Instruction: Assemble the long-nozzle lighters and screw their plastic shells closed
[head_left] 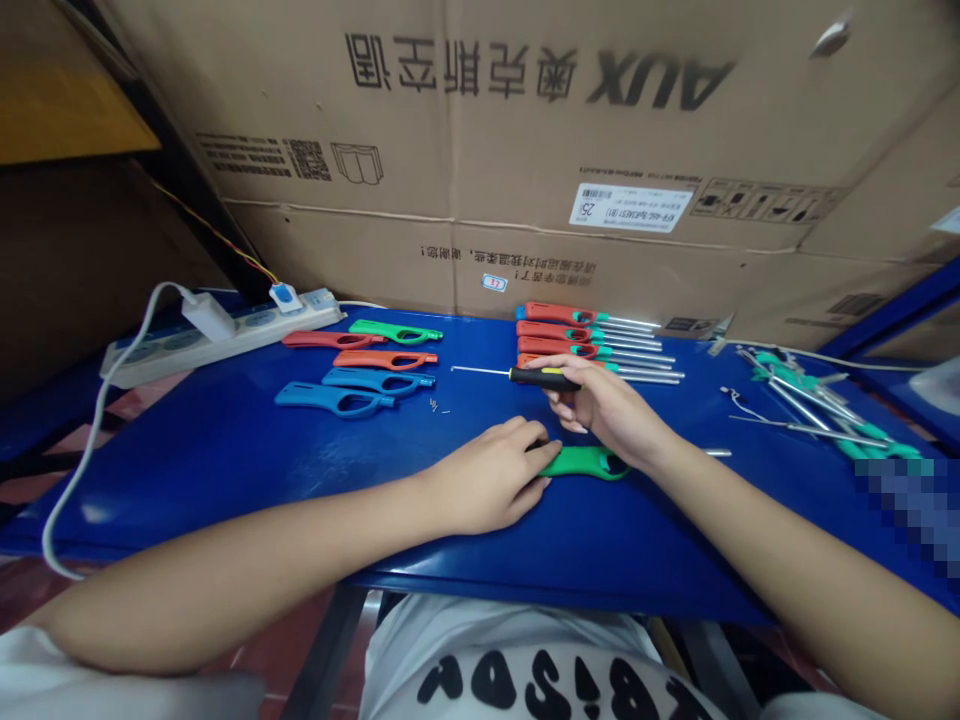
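Observation:
My left hand [491, 475] rests palm down on the blue table [225, 450], its curled fingers pressing the near end of a green lighter handle [589, 462] that lies flat. My right hand [604, 405] grips a small screwdriver [525, 376] with a black and yellow handle; its thin shaft points left, above the table. The green handle runs under my right wrist, and a metal tube [716, 453] sticks out on the far side.
Several loose handle shells, red, green, orange and blue [356, 375], lie at the left. A row of assembled red lighters [585, 340] lies behind my hands. Tiny screws [437, 406], a power strip [217, 335], metal tubes with green parts [817, 410], cardboard boxes [525, 150] behind.

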